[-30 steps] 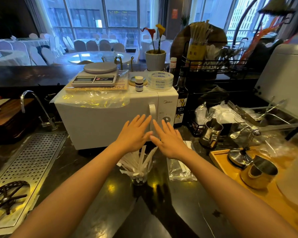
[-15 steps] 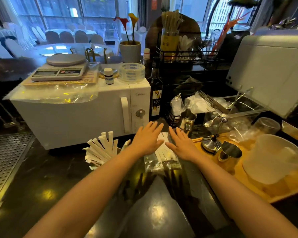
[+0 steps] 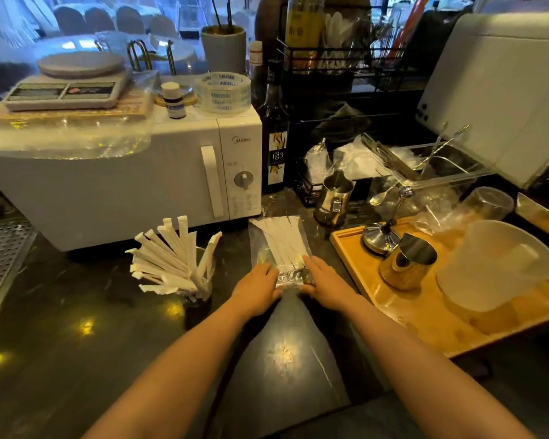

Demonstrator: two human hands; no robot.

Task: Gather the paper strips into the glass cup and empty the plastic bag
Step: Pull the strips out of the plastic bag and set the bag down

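Both hands are down on the near end of the clear plastic bag (image 3: 278, 245), which lies flat on the glossy black counter (image 3: 76, 327) just in front of the white microwave (image 3: 114, 185). The left hand (image 3: 256, 291) and right hand (image 3: 325, 285) sit on either side of the bag's crinkled, shiny near edge, fingers curled in on it, so it looks like they're gripping the plastic between them, though I can't tell how tight. Flat white paper strips (image 3: 282, 236) still in the bag fan out toward the far end. Left of the bag stands the glass cup (image 3: 205, 280), already stuffed with long, folded white strips that splay out up and to the left. On the right there's a wooden tray (image 3: 425, 321) holding a brassy metal cup (image 3: 408, 263) and a frosted plastic pitcher (image 3: 495, 264).
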